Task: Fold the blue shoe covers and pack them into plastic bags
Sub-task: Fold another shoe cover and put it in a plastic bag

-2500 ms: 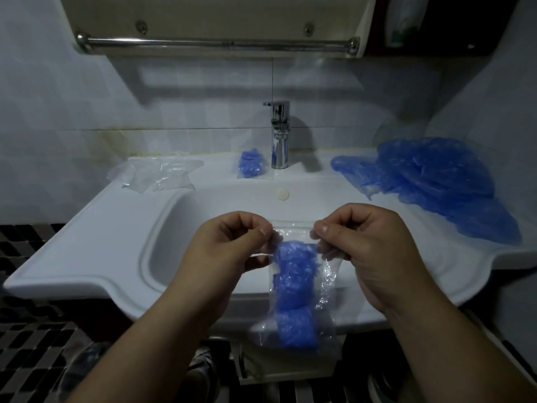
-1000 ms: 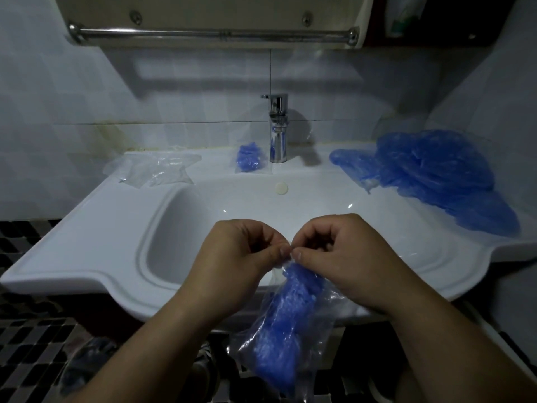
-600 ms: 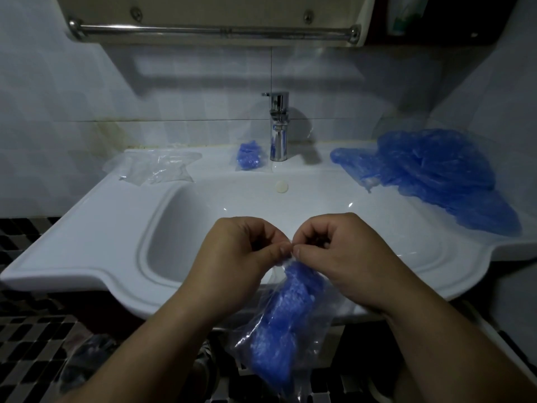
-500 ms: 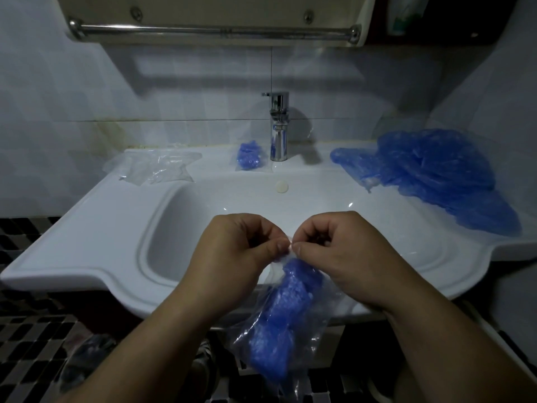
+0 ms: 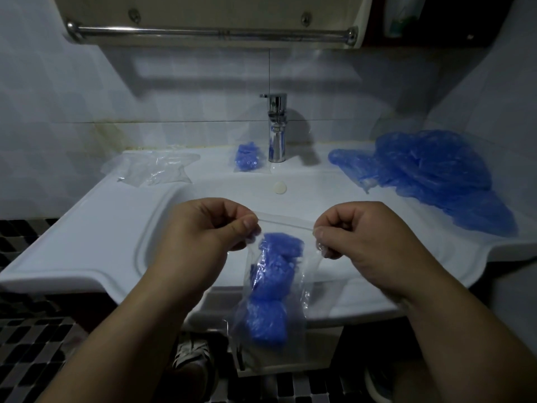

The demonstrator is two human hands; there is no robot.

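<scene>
A clear plastic bag (image 5: 308, 274) hangs over the front edge of the sink, with folded blue shoe covers (image 5: 273, 289) inside it. My left hand (image 5: 203, 237) pinches the bag's top left corner and my right hand (image 5: 363, 239) pinches the top right corner, the top edge stretched between them. A heap of loose blue shoe covers (image 5: 430, 175) lies on the right of the sink ledge. A packed bag of blue covers (image 5: 247, 158) sits left of the tap. Empty clear bags (image 5: 154, 170) lie on the left ledge.
The white sink (image 5: 87, 242) fills the middle, with a chrome tap (image 5: 276, 126) at the back and a round overflow cap (image 5: 280, 187). A metal rail (image 5: 209, 32) runs overhead. A shoe (image 5: 191, 359) stands on the black-and-white tiled floor (image 5: 35, 338) below.
My hands were pinched together at the middle of the bag's top; they have moved apart to its corners. The bag hangs straight now instead of slanting left.
</scene>
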